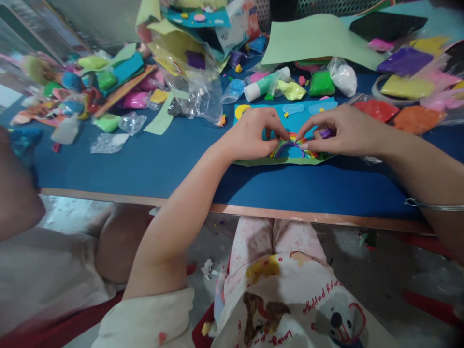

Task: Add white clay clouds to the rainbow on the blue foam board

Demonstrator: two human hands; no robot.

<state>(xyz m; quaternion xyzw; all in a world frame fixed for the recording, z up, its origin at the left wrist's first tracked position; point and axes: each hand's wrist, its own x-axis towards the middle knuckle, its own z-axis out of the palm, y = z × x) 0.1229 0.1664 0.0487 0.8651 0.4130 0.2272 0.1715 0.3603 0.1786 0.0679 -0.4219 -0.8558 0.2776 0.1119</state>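
Observation:
A blue craft card [253, 104] with a green lower edge lies on the blue table [145, 159]. On it sits a clay rainbow [290, 145] of coloured strips, with a yellow sun and pale blue clouds above. My left hand [253, 135] rests on the card, its curled fingertips pressing the rainbow's left side. My right hand [340, 133] presses the rainbow's right side with its fingertips and holds a small purple clay piece [326, 133] against the palm.
Bags of coloured clay [377, 108], a glue tube [263, 87], green paper sheets [319, 38] and plastic wrappers [195, 101] crowd the far half of the table. Another person sits at the left [21, 203]. The table's front edge [253, 211] runs above my lap.

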